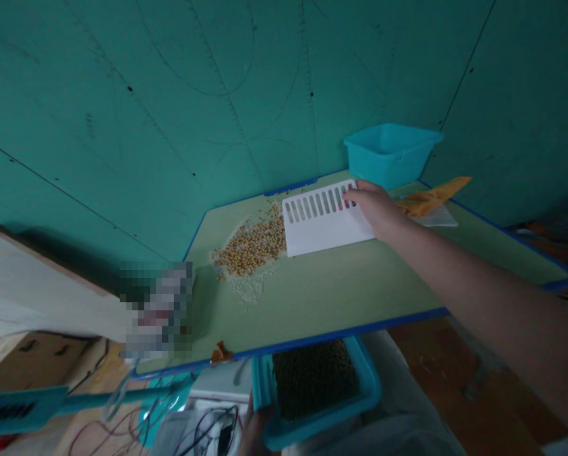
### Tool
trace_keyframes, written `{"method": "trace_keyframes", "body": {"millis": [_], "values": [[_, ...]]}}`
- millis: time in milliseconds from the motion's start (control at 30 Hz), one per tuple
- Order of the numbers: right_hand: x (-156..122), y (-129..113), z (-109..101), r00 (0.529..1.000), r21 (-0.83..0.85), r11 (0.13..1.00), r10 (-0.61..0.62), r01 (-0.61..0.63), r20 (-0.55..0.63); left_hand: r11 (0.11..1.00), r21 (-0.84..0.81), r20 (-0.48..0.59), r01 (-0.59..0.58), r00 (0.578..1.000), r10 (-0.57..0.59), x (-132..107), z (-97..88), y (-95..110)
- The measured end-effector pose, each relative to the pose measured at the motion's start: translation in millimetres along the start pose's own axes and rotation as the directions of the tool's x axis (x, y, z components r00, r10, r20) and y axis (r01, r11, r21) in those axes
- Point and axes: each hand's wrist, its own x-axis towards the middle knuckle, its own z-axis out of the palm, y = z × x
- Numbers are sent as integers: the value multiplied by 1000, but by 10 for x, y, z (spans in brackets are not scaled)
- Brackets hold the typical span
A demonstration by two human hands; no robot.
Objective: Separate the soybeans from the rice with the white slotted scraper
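My right hand (376,208) reaches across a green table (340,291) with a blue edge and grips the right end of a flat white slotted plate (324,218) that lies on it. A heap of tan beans and small white grains (252,250) sits just left of the plate. Below the table's near edge, my left hand (256,425) holds the corner of a teal tray (319,396) filled with dark grains. Only a few fingers of that hand show.
An empty teal tub (391,154) stands at the table's far corner against the teal wall. An orange cloth (430,197) lies on white paper to the right. Cables and a teal slotted piece (18,410) lie below left. A blurred patch covers the table's left corner.
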Motion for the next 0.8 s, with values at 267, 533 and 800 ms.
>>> {"method": "trace_keyframes", "body": {"millis": [267, 533, 800], "values": [[13, 35, -1, 999, -17, 999, -43, 43, -11, 999, -18, 25, -40, 999, 40, -65, 65, -71], [23, 55, 7, 999, -36, 999, -41, 41, 13, 999, -4, 55, -53, 997, 53, -64, 45, -56], [6, 75, 29, 999, -53, 998, -26, 27, 30, 970, -156, 69, -184, 978, 197, -210, 188, -306]]}}
